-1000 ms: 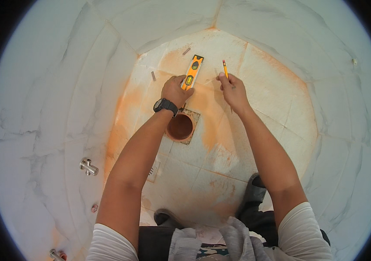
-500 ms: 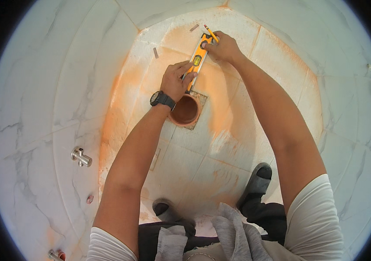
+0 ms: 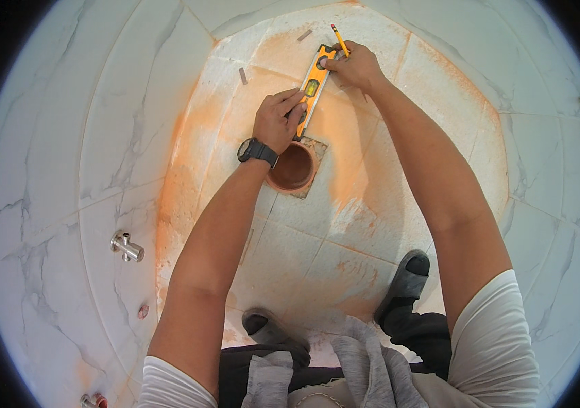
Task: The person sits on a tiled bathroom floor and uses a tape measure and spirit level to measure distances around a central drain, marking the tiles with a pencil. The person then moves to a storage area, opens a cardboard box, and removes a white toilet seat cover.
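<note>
**Spirit level [image 3: 317, 73] braced by the open pipe [image 3: 293, 170]**

The fingers of the left hand [image 3: 279, 122] are slightly parted, wrapped over the level's half nearer the pipe. Those of the right hand [image 3: 358, 68] are curled closed around a yellow pencil [image 3: 340, 41], its thumb pressing the level's farther end. Held at two places, the bar probably can't swivel; the pencil's rubber end points up, away from the surface.

The level, straight and orange with pale metal edges and a yellow-green vial [image 3: 311, 88], lies beyond the pipe, one end close by its rim; contact I can't make out. The pipe is round, smooth and reddish-brown. Orange-dusted, matt floor tiles [image 3: 286, 234] surround it. Well left of the pipe, a shiny metal valve [image 3: 127, 246] juts from the glossy, grey-veined wall [image 3: 52, 163].
</note>
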Available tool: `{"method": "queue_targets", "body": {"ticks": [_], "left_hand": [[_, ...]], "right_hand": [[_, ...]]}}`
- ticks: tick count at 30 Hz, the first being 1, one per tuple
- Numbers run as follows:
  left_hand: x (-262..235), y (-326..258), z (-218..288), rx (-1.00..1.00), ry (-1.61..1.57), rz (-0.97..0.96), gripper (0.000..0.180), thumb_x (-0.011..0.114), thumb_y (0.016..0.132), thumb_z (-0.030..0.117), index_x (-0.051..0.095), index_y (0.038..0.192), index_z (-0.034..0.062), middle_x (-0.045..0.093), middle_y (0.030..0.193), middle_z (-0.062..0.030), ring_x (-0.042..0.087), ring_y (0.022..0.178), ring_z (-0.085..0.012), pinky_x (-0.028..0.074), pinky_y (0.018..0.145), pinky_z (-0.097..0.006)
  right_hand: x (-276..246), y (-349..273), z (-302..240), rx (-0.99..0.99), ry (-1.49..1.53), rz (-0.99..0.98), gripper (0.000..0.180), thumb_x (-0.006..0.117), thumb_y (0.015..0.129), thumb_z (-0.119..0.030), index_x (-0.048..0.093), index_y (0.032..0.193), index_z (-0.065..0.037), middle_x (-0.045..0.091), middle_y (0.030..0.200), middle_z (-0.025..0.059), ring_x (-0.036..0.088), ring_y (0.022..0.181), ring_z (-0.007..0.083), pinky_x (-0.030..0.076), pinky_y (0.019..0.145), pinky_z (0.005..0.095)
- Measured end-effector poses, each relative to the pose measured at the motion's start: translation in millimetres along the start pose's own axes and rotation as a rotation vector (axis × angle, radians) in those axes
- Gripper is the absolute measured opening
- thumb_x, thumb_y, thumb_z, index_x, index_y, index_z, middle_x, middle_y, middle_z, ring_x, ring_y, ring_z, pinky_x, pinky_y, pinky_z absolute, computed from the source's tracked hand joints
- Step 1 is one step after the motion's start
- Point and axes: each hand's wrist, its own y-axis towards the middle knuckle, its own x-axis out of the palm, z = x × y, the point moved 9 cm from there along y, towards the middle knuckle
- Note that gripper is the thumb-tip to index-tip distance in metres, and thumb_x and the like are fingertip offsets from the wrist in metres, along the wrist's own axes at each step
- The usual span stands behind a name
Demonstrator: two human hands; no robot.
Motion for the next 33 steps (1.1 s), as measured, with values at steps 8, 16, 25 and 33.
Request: {"method": "queue_targets", "body": {"ticks": [8, 16, 25, 33], "left_hand": [[-0.6, -0.3, -0.8, -0.007, -0.026, 0.011, 0.025, 0.072, 0.093, 0.017, 0.076, 0.116, 0.0083, 0.074, 0.115, -0.0126, 0.069, 0.103, -0.0266, 0.057, 0.090, -0.036], [-3.0, -0.1, -0.5, -0.006, -0.039, 0.021, 0.024, 0.073, 0.093, 0.015, 0.076, 0.115, 0.0078, 0.074, 0.113, -0.0122, 0.070, 0.102, -0.0258, 0.057, 0.089, -0.035], [-1.7, 0.1, -0.3, 0.015, -0.009, 0.017, 0.024, 0.073, 0.093, 0.015, 0.076, 0.115, 0.0074, 0.074, 0.112, -0.0124, 0.069, 0.101, -0.0261, 0.057, 0.087, -0.035], [0.6, 0.0, -2.4, 0.014, 0.038, -0.007, 0.024, 0.071, 0.094, 0.018, 0.076, 0.116, 0.0077, 0.073, 0.113, -0.0127, 0.068, 0.102, -0.0282, 0.056, 0.089, -0.037]], "right_hand": [[-0.4, 0.4, 4.2, 0.026, 0.019, 0.014, 0.069, 0.088, 0.071, -0.045, 0.068, 0.123, -0.004, 0.074, 0.102, 0.0173, 0.073, 0.093, 0.0279, 0.057, 0.085, 0.0376], [2.0, 0.9, 4.6, 0.006, 0.090, 0.019, 0.068, 0.089, 0.070, -0.042, 0.068, 0.123, -0.004, 0.074, 0.101, 0.0163, 0.073, 0.090, 0.0265, 0.057, 0.083, 0.0358], [5.4, -0.3, 7.3, 0.030, 0.134, -0.004, 0.065, 0.089, 0.071, -0.039, 0.069, 0.122, -0.004, 0.074, 0.101, 0.0162, 0.073, 0.089, 0.0259, 0.057, 0.082, 0.0366], [5.9, -1.7, 2.0, 0.004, 0.087, 0.036, 0.068, 0.090, 0.073, -0.039, 0.067, 0.126, -0.003, 0.068, 0.085, 0.0057, 0.067, 0.075, 0.0164, 0.053, 0.072, 0.0309]]}}
